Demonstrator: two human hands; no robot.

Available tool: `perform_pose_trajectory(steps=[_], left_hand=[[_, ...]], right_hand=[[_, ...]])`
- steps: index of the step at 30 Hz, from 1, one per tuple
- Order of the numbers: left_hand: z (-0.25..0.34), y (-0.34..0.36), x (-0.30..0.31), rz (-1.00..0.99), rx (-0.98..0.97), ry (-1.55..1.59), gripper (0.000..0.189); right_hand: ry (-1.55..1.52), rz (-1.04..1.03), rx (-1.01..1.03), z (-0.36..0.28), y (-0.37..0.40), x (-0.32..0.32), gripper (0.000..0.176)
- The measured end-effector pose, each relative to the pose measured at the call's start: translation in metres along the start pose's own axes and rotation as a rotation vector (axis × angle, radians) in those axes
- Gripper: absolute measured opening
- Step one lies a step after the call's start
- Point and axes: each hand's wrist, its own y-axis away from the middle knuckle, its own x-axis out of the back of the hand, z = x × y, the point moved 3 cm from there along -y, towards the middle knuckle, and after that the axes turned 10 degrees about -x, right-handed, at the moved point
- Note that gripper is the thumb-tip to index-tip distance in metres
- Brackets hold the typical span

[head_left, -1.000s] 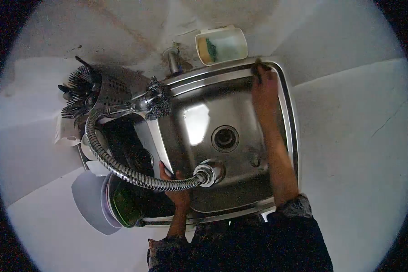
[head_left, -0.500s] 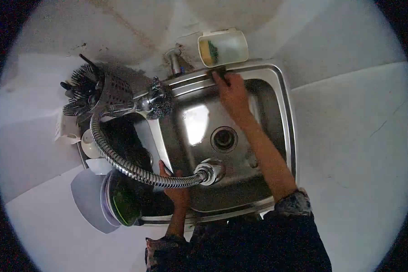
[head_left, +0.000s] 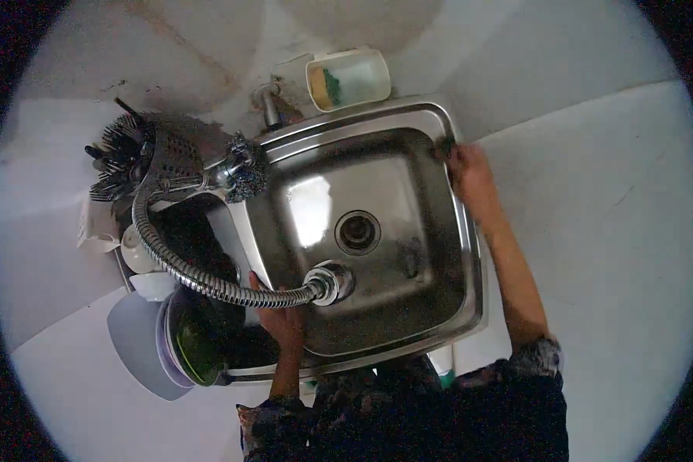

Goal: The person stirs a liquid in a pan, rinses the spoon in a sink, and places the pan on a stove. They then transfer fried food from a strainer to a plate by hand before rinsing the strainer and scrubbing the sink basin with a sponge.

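My right hand (head_left: 473, 181) is closed on a small dark scouring pad (head_left: 444, 147), pressed to the right rim of the steel sink (head_left: 462, 300) near its far corner; the fingers hide part of the pad. Low on the divider between the two basins rests my left hand (head_left: 283, 323), fingers stretched and partly covered by the flexible metal faucet hose (head_left: 200, 281). The spout head (head_left: 331, 282) hangs over the main basin, just right of that hand. The drain (head_left: 358, 232) shows in the basin floor.
A perforated cutlery holder (head_left: 175, 158) full of utensils stands at the left, beside the faucet base (head_left: 242, 169). Stacked plates (head_left: 196, 339) and bowls (head_left: 152, 286) fill the left side. Behind the sink sits a plastic tub (head_left: 362, 81) with a sponge (head_left: 319, 86).
My right hand has moved with the scouring pad from the sink's back rim to the right rim. My left hand stays by the divider. The whole view has shifted slightly.
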Motion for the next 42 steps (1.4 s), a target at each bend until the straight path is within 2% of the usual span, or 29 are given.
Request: perform_pose_trajectory(steps=[2, 3, 4, 6, 7, 9, 12, 13, 14, 15, 18, 21, 22, 23, 24, 25, 26, 27, 29, 30, 31, 32, 34, 35, 36, 39, 40, 41, 42], left_hand=[[-0.005, 0.005, -0.002, -0.023, -0.017, 0.031, 0.065], [-0.004, 0.005, -0.002, -0.021, -0.017, 0.039, 0.065], [-0.004, 0.007, -0.002, -0.038, 0.029, 0.050, 0.064], [-0.005, 0.009, -0.002, -0.071, 0.119, 0.072, 0.064], [-0.006, 0.009, -0.002, -0.087, 0.162, 0.081, 0.063], [-0.001, 0.004, 0.003, -0.098, 0.215, 0.095, 0.063], [0.002, 0.005, 0.003, -0.040, 0.117, 0.043, 0.059], [-0.011, 0.012, -0.005, -0.033, 0.096, -0.024, 0.057], [-0.020, 0.017, -0.010, -0.026, 0.071, -0.089, 0.054], [-0.023, 0.021, -0.013, -0.027, 0.084, -0.107, 0.053], [-0.019, 0.016, -0.008, 0.012, 0.054, -0.030, 0.053], [-0.007, 0.008, -0.001, 0.022, 0.092, 0.080, 0.052], [-0.005, 0.007, 0.000, 0.051, 0.082, 0.148, 0.051], [0.001, 0.002, 0.006, 0.039, 0.074, 0.152, 0.052], [0.001, 0.001, 0.009, 0.044, 0.087, 0.161, 0.052], [0.001, -0.001, 0.009, 0.025, 0.069, 0.116, 0.052], [0.001, -0.003, 0.010, 0.008, 0.047, 0.072, 0.052], [-0.002, -0.004, 0.009, 0.015, 0.055, 0.082, 0.052], [-0.003, -0.003, 0.009, -0.010, 0.070, 0.041, 0.053], [-0.003, -0.004, 0.009, -0.004, 0.067, 0.044, 0.053], [-0.004, -0.005, 0.008, -0.015, 0.092, 0.055, 0.053], [-0.006, -0.002, 0.008, -0.030, 0.124, 0.060, 0.054], [-0.009, -0.001, 0.008, -0.007, 0.115, 0.057, 0.054], [-0.009, -0.001, 0.008, 0.010, 0.087, 0.067, 0.054], [-0.009, 0.001, 0.007, 0.007, 0.090, 0.065, 0.054], [-0.013, -0.001, 0.008, 0.017, 0.112, 0.079, 0.053], [-0.011, -0.001, 0.010, 0.000, 0.133, 0.092, 0.051], [-0.010, -0.001, 0.011, -0.019, 0.153, 0.106, 0.050], [-0.011, 0.000, 0.012, -0.015, 0.161, 0.108, 0.050]], right_hand=[[-0.087, 0.013, -0.191, 0.003, 0.067, -0.001, 0.028], [-0.013, 0.083, -0.033, 0.020, 0.109, -0.011, 0.024], [0.018, 0.012, -0.317, 0.023, 0.145, -0.009, 0.021], [-0.204, -0.147, -0.452, 0.035, 0.210, -0.013, 0.018], [-0.201, -0.145, -0.449, 0.035, 0.232, -0.007, 0.018], [0.165, -0.203, -0.218, 0.022, 0.251, 0.005, 0.019], [0.072, -0.165, -0.280, 0.031, 0.185, 0.004, 0.016], [0.076, -0.062, -0.127, -0.024, 0.133, 0.029, 0.017], [-0.170, -0.219, -0.396, -0.028, 0.088, 0.018, 0.018], [0.108, 0.143, 0.158, -0.027, 0.053, -0.005, 0.021], [0.166, -0.046, 0.295, -0.054, -0.040, -0.028, 0.028], [0.194, -0.288, 0.271, -0.055, -0.013, -0.012, 0.028], [0.245, -0.551, -0.134, -0.051, 0.012, -0.010, 0.033], [0.019, -0.369, -0.158, -0.020, 0.063, -0.020, 0.031], [0.272, -0.284, 0.096, 0.010, 0.119, -0.043, 0.035], [0.517, -0.509, 0.325, 0.090, 0.187, -0.089, 0.040], [0.409, -0.268, 0.133, 0.038, 0.230, -0.066, 0.038], [0.421, -0.266, 0.141, 0.051, 0.241, -0.070, 0.038], [0.852, -0.595, 0.204, 0.104, 0.256, -0.097, 0.038], [0.550, -0.738, 0.204, 0.057, 0.196, -0.076, 0.030], [0.441, -0.790, -0.065, 0.028, 0.136, -0.078, 0.030], [0.491, -0.274, 0.528, 0.054, 0.091, -0.083, 0.025], [0.086, -0.189, 0.211, -0.088, -0.002, -0.031, 0.033], [0.319, -0.246, 0.342, -0.090, -0.025, -0.040, 0.033], [0.557, -0.298, 0.472, -0.085, -0.036, -0.044, 0.032], [0.538, -0.018, 0.643, 0.055, 0.014, -0.120, 0.039], [0.619, -0.418, 0.162, 0.063, 0.056, -0.122, 0.042], [0.649, -0.550, -0.064, 0.115, 0.101, -0.159, 0.043], [0.684, -0.620, 0.004, 0.125, 0.156, -0.167, 0.041]])
